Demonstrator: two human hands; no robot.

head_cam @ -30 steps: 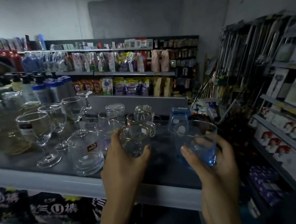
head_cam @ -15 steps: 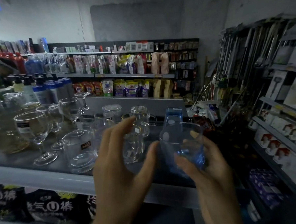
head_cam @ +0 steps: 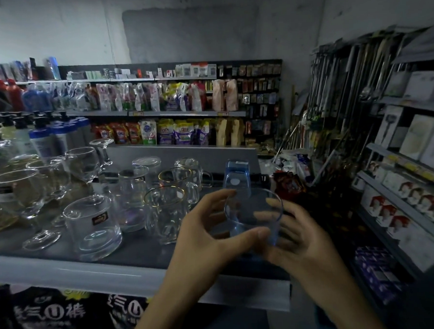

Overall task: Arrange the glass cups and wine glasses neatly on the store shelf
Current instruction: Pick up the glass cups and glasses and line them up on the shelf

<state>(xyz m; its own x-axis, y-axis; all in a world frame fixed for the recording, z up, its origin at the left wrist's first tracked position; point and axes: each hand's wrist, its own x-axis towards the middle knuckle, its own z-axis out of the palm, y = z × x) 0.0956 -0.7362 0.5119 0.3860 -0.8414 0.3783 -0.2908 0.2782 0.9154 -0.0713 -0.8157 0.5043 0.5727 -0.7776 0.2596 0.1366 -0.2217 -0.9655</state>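
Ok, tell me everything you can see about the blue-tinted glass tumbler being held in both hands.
The blue-tinted glass tumbler is clear, handleless and empty, bluest at its thick base. It tilts mouth-up toward the camera above the grey shelf's right end. The left hand grips its near side, thumb by the base; the right hand wraps the far side, fingers showing through the glass.
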